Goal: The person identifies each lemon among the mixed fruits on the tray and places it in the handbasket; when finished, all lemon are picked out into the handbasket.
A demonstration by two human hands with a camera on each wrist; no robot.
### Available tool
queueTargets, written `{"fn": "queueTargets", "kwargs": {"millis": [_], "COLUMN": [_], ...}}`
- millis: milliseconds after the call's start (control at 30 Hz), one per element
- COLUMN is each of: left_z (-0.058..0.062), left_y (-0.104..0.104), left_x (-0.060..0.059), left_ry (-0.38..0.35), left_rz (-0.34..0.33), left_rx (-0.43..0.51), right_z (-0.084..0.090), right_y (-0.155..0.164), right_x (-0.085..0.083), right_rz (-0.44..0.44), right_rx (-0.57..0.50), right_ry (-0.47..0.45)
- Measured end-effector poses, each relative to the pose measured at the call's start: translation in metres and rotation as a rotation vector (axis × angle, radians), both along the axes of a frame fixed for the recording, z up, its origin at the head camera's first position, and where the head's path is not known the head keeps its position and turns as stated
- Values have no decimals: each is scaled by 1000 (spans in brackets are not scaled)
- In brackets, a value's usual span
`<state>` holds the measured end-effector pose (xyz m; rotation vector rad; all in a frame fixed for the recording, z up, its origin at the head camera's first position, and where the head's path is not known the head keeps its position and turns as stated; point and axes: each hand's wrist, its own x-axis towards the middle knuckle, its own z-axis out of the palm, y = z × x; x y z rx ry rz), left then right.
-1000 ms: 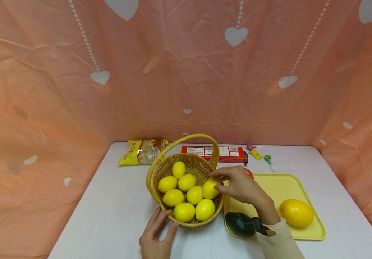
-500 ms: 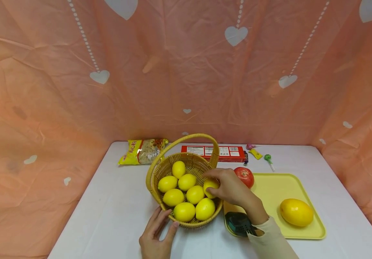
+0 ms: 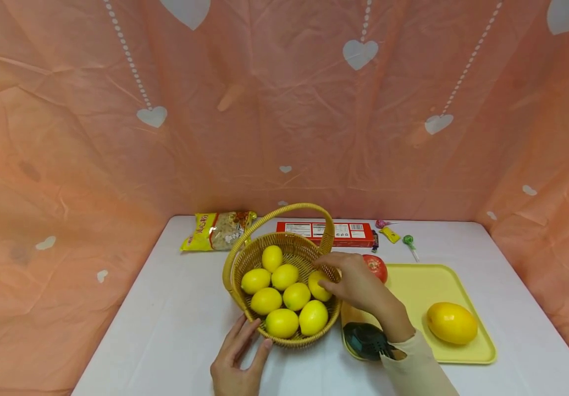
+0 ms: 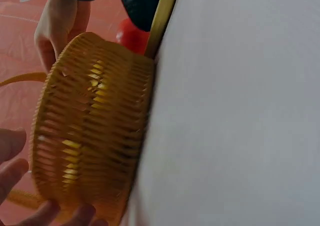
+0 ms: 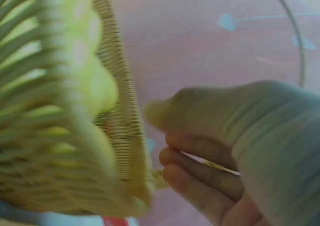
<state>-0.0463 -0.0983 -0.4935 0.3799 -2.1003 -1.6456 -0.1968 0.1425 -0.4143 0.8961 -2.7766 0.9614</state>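
A woven basket (image 3: 284, 342) with a hoop handle holds several lemons (image 3: 283, 297). My right hand (image 3: 325, 273) reaches over its right rim; the thumb tip touches the rightmost lemon (image 3: 315, 286), which lies in the basket. In the right wrist view my right hand (image 5: 190, 146) has loosely curled fingers (image 5: 200, 178) with nothing between them and the thumb, beside the basket rim (image 5: 122, 131). My left hand (image 3: 244, 346) rests with straight fingers against the basket's front wall. The left wrist view shows those fingers (image 4: 12, 168) on the basket (image 4: 95, 141).
A yellow tray (image 3: 427, 286) to the basket's right carries a mango (image 3: 451, 323), with a tomato (image 3: 375, 267) at its far left corner. A snack bag (image 3: 217, 230), a red box (image 3: 326, 232) and lollipops (image 3: 408, 242) lie at the back of the white table (image 3: 175, 308).
My right hand brought a lemon down into the basket's right side and its fingers have loosened off it. The left hand stayed against the basket.
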Motion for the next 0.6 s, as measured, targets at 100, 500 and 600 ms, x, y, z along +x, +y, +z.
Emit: {"fn": "queueTargets", "kwargs": {"millis": [100,500,600], "left_z": [6,111,135], "left_y": [-10,-122,-135], "left_x": [0,-56,-76], "left_ry": [102,491,527], "left_rz": [19,49,50], "left_rx": [-53,-576,-690], "right_z": [8,63,78], "right_y": [12,75,84], "right_x": [3,12,15], "right_rz": [-26,-144,-208], "right_rx": [-53,-58,-64], "right_ry": [27,357,456]}}
